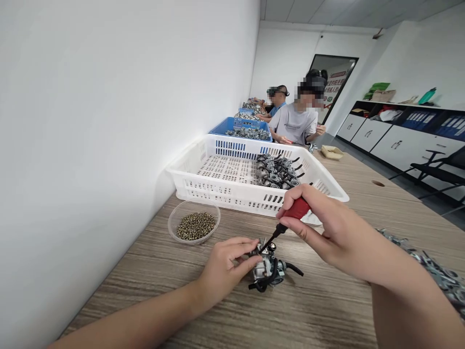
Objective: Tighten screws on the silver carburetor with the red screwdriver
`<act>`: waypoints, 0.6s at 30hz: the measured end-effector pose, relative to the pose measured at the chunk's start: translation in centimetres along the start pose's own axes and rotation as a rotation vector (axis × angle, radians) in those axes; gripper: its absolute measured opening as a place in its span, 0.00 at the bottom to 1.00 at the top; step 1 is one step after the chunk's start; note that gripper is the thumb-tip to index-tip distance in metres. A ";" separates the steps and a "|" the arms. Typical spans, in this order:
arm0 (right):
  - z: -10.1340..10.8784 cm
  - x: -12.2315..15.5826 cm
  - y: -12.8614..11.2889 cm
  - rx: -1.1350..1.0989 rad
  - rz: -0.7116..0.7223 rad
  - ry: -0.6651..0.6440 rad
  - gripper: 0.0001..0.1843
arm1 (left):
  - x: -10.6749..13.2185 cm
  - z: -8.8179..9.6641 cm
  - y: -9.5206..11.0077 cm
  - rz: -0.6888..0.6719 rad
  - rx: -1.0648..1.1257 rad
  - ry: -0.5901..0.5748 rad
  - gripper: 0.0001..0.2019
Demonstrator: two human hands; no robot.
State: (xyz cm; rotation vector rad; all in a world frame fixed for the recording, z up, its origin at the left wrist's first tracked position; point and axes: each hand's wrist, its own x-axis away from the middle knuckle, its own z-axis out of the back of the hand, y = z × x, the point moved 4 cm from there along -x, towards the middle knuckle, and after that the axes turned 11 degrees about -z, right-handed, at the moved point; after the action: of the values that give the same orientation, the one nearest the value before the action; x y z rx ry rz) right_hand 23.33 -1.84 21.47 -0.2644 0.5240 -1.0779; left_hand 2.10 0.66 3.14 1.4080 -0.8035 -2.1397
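On the wood-grain table lies a small metal carburetor [267,271] with black rubber hoses. My left hand [227,261] grips its upper left side between thumb and fingers, holding it against the table. My right hand [323,223] is closed round the red handle of a screwdriver [297,209]. The dark shaft slants down to the left, and its tip meets the top of the carburetor close to my left fingertips. Whether a screw sits under the tip cannot be made out. Left of the carburetor stands a clear round bowl [175,233] holding many small brass-coloured screws [196,226].
Behind the bowl stands a white perforated crate [225,194] with several carburetors [274,170] at its right. A blue crate [221,127] of metal parts lies beyond. More parts [432,266] lie at the right. Two people [296,121] sit farther along the table; a wall borders the left.
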 end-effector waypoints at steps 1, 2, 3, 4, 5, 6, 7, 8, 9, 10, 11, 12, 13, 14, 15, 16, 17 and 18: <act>-0.1 -0.2 0.0 0.080 0.029 0.084 0.11 | 0.0 0.0 0.0 -0.006 -0.005 -0.001 0.13; -0.3 -0.4 -0.2 0.160 0.057 0.177 0.13 | 0.1 0.0 0.1 -0.010 -0.008 -0.001 0.13; -0.4 -0.6 -0.4 0.225 0.078 0.253 0.15 | 0.1 0.0 0.1 -0.010 -0.009 -0.001 0.13; -0.5 -0.7 -0.5 0.266 0.083 0.296 0.16 | 0.1 0.0 0.1 -0.007 -0.010 -0.003 0.13; -0.6 -0.8 -0.6 0.280 0.066 0.302 0.16 | 0.1 0.0 0.2 -0.005 -0.010 -0.003 0.13; -0.7 -0.8 -0.6 0.264 0.026 0.270 0.15 | 0.1 0.0 0.2 -0.005 -0.007 -0.002 0.13; -0.7 -0.8 -0.4 0.221 -0.022 0.209 0.14 | 0.1 0.0 0.3 -0.008 -0.003 -0.004 0.13; -0.7 -0.7 -0.3 0.157 -0.058 0.140 0.12 | 0.0 0.0 0.3 -0.013 0.001 -0.005 0.13; -0.5 -0.5 -0.1 0.082 -0.078 0.075 0.11 | 0.0 0.0 0.4 -0.019 0.003 -0.008 0.13; -0.3 -0.3 0.0 0.007 -0.081 0.020 0.10 | 0.0 -0.1 0.4 -0.024 0.002 -0.014 0.13; -0.1 -0.2 0.2 -0.060 -0.069 -0.030 0.10 | 0.0 -0.1 0.4 -0.027 -0.003 -0.021 0.13; 0.1 -0.1 0.3 -0.115 -0.049 -0.075 0.10 | 0.0 -0.1 0.4 -0.029 -0.010 -0.030 0.13; 0.2 0.0 0.4 -0.157 -0.030 -0.109 0.11 | 0.0 -0.2 0.4 -0.033 -0.017 -0.035 0.13; 0.3 0.0 0.4 -0.188 -0.018 -0.135 0.10 | 0.1 -0.2 0.3 -0.036 -0.024 -0.037 0.13; 0.3 -0.1 0.4 -0.206 -0.008 -0.143 0.10 | 0.1 -0.2 0.3 -0.040 -0.026 -0.037 0.13; 0.2 -0.2 0.4 -0.201 0.003 -0.132 0.09 | 0.1 -0.2 0.3 -0.045 -0.028 -0.035 0.13; 0.2 -0.3 0.3 -0.164 0.015 -0.097 0.09 | 0.1 -0.2 0.4 -0.053 -0.030 -0.034 0.13; 0.1 -0.5 0.2 -0.096 0.030 -0.034 0.09 | 0.1 -0.2 0.4 -0.062 -0.035 -0.038 0.14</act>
State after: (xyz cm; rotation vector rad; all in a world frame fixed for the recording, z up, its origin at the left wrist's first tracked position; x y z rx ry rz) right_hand 23.37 -1.35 21.63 -0.3578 0.5481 -1.0186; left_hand 2.24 0.23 3.28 1.3958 -0.7418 -2.2222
